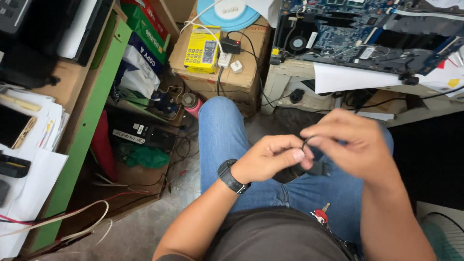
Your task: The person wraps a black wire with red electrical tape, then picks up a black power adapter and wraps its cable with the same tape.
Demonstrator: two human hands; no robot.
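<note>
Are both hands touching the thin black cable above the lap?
Touching. In the head view, the left hand pinches the black cable at the fingertips, and the right hand closes its fingers around the same loop.

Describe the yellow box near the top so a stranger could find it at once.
Start at the cardboard box beyond the person's knee. On its top lies the yellow box, left of a white plug. It alone is bright yellow, picturing a handheld meter.

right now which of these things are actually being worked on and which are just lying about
In hand:
- thin black cable, pinched by left hand and right hand
- black plug below the hands

Lying about:
- yellow meter box
- opened laptop board
- paper reams
- red key fob
</note>
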